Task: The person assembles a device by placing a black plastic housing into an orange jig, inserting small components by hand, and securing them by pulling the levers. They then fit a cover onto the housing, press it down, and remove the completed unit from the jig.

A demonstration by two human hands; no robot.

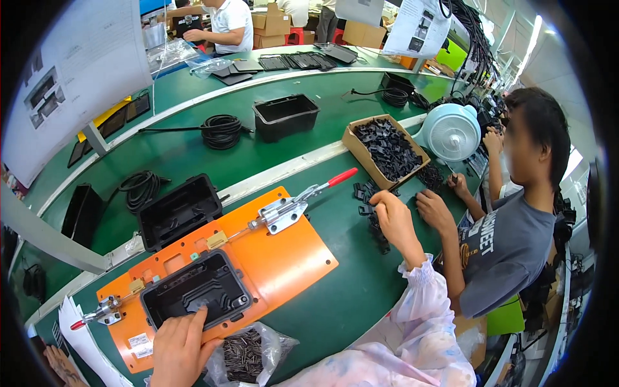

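A black plastic box [242,277], open at the top, sits in an orange fixture plate [303,248] with a toggle clamp at each end. My left hand [180,345] lies over the box's near wall, fingers reaching inside and thumb apart; nothing shows in its grasp. Beside its thumb is a clear bag of screws [244,356]. To the right, my right hand [394,222] is above loose black plastic clips [376,231]. Its fingers are bent and drawn together, and whatever they may hold is hidden. Just beyond stands a cardboard box of similar clips [390,149].
The red-handled clamp [284,214] rises between my hands. Behind the fixture lie another open black box [179,209] and coiled cables [222,131]. A co-worker [525,213] sits close on my right, hands near the clips. A pale blue fan [453,132] stands there too.
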